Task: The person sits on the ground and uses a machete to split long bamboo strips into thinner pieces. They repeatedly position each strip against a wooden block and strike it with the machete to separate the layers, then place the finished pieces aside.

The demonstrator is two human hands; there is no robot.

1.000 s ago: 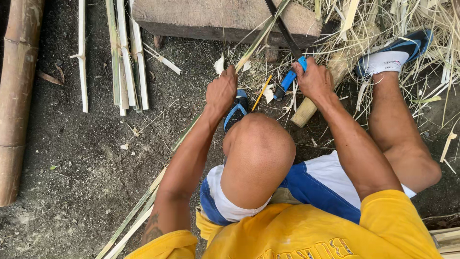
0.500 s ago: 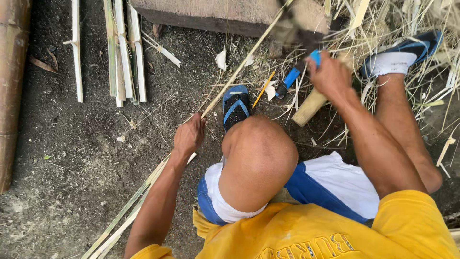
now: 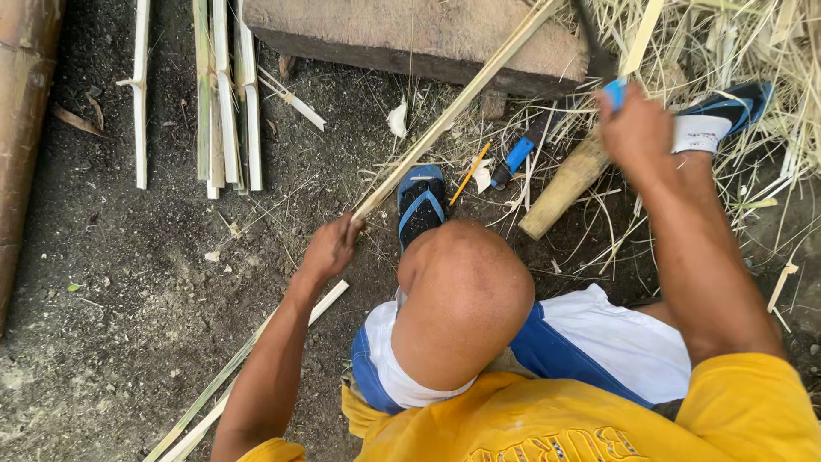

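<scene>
My left hand (image 3: 329, 248) grips a long pale bamboo strip (image 3: 453, 107) that runs from the lower left up across the wooden block (image 3: 410, 34). Raised near the block's right end, my right hand (image 3: 634, 128) is closed on a blue-handled knife (image 3: 599, 60) whose dark blade points up. My bent knee (image 3: 462, 295) sits between the arms, with a blue sandal (image 3: 421, 201) on the foot below it. My other foot wears a blue sandal (image 3: 714, 115) at the right.
Several split bamboo slats (image 3: 224, 94) lie on the dark soil at upper left. A thick bamboo pole (image 3: 21, 120) runs down the left edge. A wooden mallet (image 3: 564, 188) and another blue-handled tool (image 3: 513, 158) lie beside dry shavings (image 3: 753, 43).
My left hand slid back down the strip toward me, away from the block. My right hand rose up and to the right with the knife.
</scene>
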